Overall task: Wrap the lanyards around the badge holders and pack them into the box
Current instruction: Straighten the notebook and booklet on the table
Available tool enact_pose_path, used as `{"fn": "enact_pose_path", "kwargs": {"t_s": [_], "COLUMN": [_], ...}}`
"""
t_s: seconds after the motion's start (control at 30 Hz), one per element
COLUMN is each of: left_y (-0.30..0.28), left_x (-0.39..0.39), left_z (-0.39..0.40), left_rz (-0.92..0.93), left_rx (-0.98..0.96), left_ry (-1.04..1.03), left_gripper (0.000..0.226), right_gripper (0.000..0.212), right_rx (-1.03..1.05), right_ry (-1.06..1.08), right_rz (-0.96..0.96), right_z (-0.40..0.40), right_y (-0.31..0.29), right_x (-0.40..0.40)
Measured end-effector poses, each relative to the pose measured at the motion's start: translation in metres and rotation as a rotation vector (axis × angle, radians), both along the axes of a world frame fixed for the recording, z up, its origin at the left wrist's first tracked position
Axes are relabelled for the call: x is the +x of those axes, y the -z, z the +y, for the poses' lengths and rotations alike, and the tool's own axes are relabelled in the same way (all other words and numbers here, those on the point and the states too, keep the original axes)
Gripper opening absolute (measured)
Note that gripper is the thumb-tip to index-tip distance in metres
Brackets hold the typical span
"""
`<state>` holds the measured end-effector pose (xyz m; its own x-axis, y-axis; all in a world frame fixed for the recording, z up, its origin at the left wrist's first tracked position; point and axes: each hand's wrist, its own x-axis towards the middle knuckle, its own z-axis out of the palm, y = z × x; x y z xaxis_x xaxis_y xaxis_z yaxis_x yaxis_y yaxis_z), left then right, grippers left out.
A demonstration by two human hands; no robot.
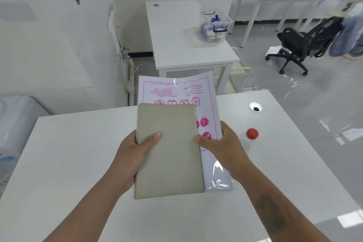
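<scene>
White desk (78,163) beneath you: your left hand (133,155) grips a grey card sheet (169,153), your right hand (222,143) a pink-printed plastic bag (176,88), both held level, apparently packaging. Badge holders sit in the clear box (216,23) on the far desk.

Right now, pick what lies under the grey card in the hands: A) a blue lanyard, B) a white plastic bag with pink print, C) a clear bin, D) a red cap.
B: the white bag with pink print sticks out behind and right of the grey card, both held by the left hand and right hand.
</scene>
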<state>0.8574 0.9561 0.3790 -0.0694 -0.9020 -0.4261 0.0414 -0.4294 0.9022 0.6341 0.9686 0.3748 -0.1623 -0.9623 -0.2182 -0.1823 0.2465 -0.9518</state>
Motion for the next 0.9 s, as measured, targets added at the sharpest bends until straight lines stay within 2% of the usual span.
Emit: {"fn": "enact_pose_path", "kwargs": {"t_s": [0.4, 0.9], "left_y": [-0.037, -0.039], "left_x": [-0.077, -0.096], "left_z": [0.026, 0.051], "left_rz": [-0.006, 0.036], "left_rx": [-0.068, -0.06], "left_ry": [0.085, 0.074], "left_gripper": [0.027, 0.027], "right_gripper": [0.033, 0.041], "right_rx": [-0.071, -0.059], "right_ry": [0.092, 0.071], "right_rz": [0.011, 0.028], "right_z": [0.047, 0.072], "right_y": [-0.036, -0.043], "right_x": [-0.077, -0.1]}}
